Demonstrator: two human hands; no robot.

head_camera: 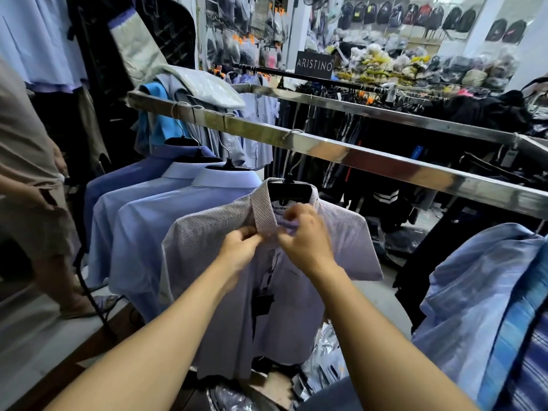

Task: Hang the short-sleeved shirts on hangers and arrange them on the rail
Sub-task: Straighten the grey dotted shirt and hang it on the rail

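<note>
Pinching the checked shirt (296,307) just below its collar with left hand (241,249) and right hand (305,232), fingers curled on the cloth. Hanging at centre on a black hanger (289,189) hooked over the steel rail (370,161). Crowded at 9 o'clock by three blue shirts (166,221) just beside; at 4 o'clock, striped blue shirts (489,292). Far out at 9 o'clock, another person (26,173). At 6 o'clock, plastic-wrapped packs (323,363).

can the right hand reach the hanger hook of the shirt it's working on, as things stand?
Probably yes. The hook sits over the rail just above the right hand, with nothing blocking. That hand pinches the pale shirt at the collar, so it must let go first.
</note>
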